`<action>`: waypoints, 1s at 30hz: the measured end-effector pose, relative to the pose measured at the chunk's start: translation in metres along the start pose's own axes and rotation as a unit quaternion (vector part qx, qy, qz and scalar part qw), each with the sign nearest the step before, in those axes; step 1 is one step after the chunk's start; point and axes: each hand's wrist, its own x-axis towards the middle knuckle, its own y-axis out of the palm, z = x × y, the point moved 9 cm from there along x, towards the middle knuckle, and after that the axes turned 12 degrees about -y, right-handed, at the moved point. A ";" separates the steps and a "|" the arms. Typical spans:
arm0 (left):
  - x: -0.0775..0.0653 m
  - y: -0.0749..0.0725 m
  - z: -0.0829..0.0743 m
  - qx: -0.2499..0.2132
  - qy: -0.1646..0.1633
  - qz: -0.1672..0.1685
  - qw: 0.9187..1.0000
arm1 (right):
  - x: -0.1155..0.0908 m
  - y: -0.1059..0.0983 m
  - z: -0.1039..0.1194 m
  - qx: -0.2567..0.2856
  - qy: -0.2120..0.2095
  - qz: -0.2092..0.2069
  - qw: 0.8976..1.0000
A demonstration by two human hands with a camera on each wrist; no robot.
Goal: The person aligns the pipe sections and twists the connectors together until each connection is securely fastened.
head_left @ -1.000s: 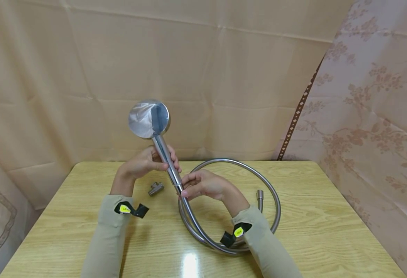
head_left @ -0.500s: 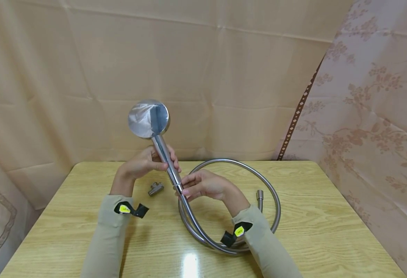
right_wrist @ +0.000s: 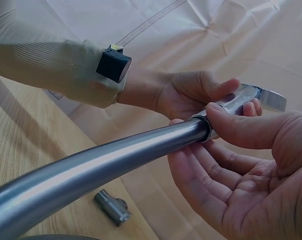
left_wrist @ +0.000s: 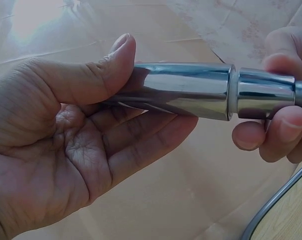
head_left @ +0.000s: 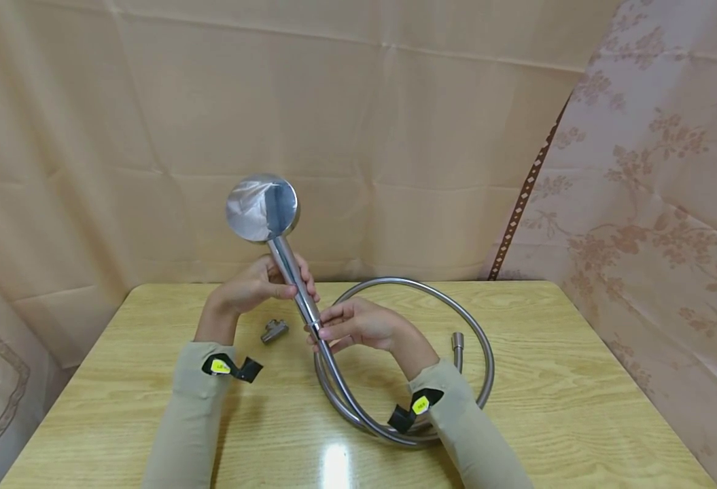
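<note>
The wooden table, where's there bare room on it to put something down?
On the table, bare wood lies between the hose and the right edge, and between the left sleeve and the left edge. The middle is crowded: metal fitting, hose, left hand holding the shower head, right hand at its lower end.

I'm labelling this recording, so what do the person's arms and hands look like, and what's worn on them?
The left sleeve and right sleeve are long, plain and khaki. Each carries, near the wrist, a yellow tag and a black block; the tags are too small to read. The left hand and right hand are bare: no gloves or rings show.
</note>
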 end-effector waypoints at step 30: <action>-0.001 -0.001 0.000 -0.006 -0.007 -0.009 1.000 | 0.002 -0.006 0.000 -0.010 -0.002 -0.046 0.999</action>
